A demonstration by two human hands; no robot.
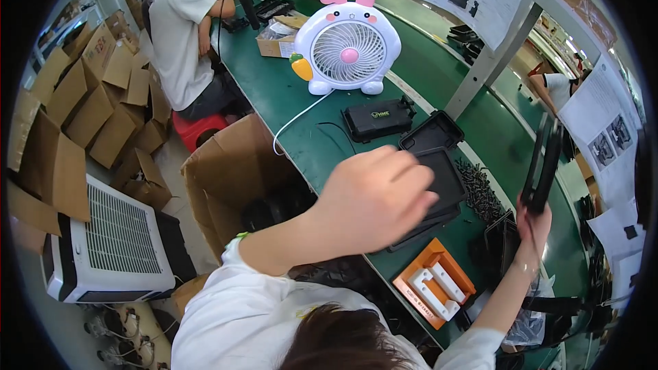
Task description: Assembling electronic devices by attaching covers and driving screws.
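Note:
My left hand (378, 195) is over the near edge of the green bench, its fingers curled in and slightly blurred. Whatever those fingers hold, if anything, is hidden. Just beyond it lie a black plastic tray (439, 177) and a smaller open black case (432, 131). Out to the right, my right hand (534, 225) grips a long black frame-like part (543, 163) raised above the bench, with a thin dark cord hanging from it. Between my arms sits an orange fixture (430, 252) with white blocks (434, 290).
Loose black screws (480, 190) are heaped right of the trays. A black box-shaped device (378, 119) and a rabbit-shaped fan (348, 51) stand farther back. Below the bench's left edge is an open carton (236, 164). A co-worker (181, 41) sits at far left. A metal post (490, 65) rises at right.

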